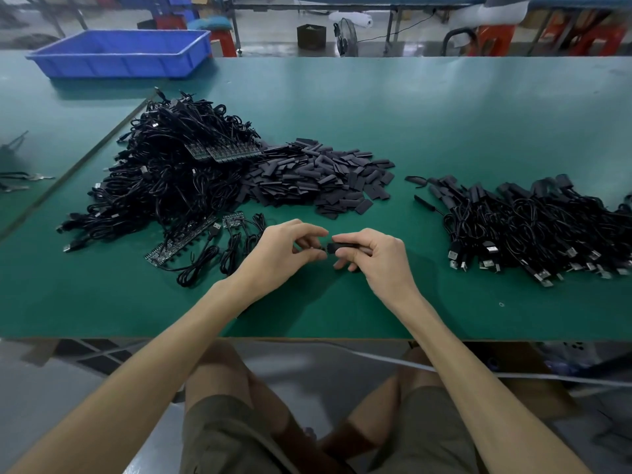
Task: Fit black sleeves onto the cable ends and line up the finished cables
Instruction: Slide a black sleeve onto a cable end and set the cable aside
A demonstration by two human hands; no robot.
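Head view: right hand [371, 256] pinches a black sleeve [337, 248]; left hand [285, 249] pinches a cable end [319, 248] at its mouth. Sleeve pile [318, 176] behind, finished cables [533, 220] at right.

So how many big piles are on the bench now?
3: bare cables at left, sleeves in the middle, finished cables at right, running out of frame. A few stray cables lie by the left hand.
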